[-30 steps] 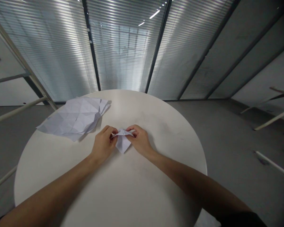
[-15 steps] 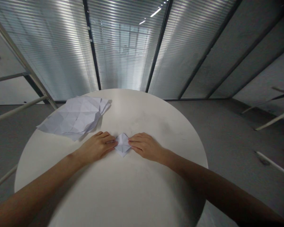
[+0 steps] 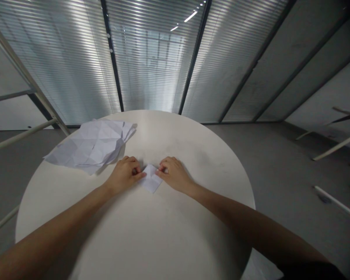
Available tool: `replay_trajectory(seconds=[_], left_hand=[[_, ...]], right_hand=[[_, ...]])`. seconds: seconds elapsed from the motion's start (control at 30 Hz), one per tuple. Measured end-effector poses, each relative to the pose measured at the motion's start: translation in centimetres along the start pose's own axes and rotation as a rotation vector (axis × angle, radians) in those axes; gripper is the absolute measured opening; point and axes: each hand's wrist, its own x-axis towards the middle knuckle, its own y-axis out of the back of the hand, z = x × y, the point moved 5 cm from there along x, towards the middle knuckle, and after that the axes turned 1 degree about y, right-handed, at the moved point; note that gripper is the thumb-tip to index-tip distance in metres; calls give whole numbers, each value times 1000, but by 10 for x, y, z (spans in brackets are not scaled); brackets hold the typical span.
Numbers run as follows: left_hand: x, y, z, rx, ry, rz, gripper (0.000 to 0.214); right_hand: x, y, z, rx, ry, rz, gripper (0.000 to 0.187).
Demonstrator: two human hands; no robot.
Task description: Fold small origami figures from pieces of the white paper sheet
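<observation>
A small folded piece of white paper [image 3: 151,182] lies on the table, its outline a diamond with one point towards me. My left hand [image 3: 125,171] is at its left corner, fingers curled and the thumb tip on the paper's edge. From the other side my right hand [image 3: 175,173] pinches the right corner between thumb and fingers. The undersides of the fingertips are hidden.
Creased white sheets [image 3: 93,144] lie piled at the back left of the round white table [image 3: 151,237]. A pale metal frame [image 3: 23,136] stands to the left. Blinds [image 3: 151,70] cover the glass wall behind, and chair legs [image 3: 335,149] show at right.
My fingers have curled from lying nearly flat into pinches at the paper's two sides. The paper's upper flaps look shifted, and its lower part now shows as a plain face.
</observation>
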Motion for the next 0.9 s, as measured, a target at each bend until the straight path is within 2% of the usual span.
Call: replay_trajectory(seconds=[0.1,0.17,0.27,0.33,0.5,0.67,0.73,0.83,0.9], left_hand=[[0,1,-1,46,12,12,25],[-3,2,4,64,-57,6,34],[-8,-1,11,137,-182,-36,37],[-9,-4,12,183,-214,-46,39],[-8,-8,8,164,-208,-72,35],[-6,-8,0,99,-143,-39,35],[-6,-8,-3,65,-121,-15,40],[-4,-3,-5,-12,-112,45,43],[-4,4,-3,-79,-136,106,31]], right_hand=[[2,0,-1,-67,-63,28,14],[2,0,-2,-87,-75,35,20],[2,-2,-4,-93,-59,0,21],[2,-3,-5,-87,-51,-26,23],[6,-7,-6,-70,-85,-122,34],[17,-7,-1,-10,-203,-272,26],[20,-8,2,33,-233,-296,25],[22,-10,2,171,-212,-247,18],[21,-6,-1,287,-154,-141,9]])
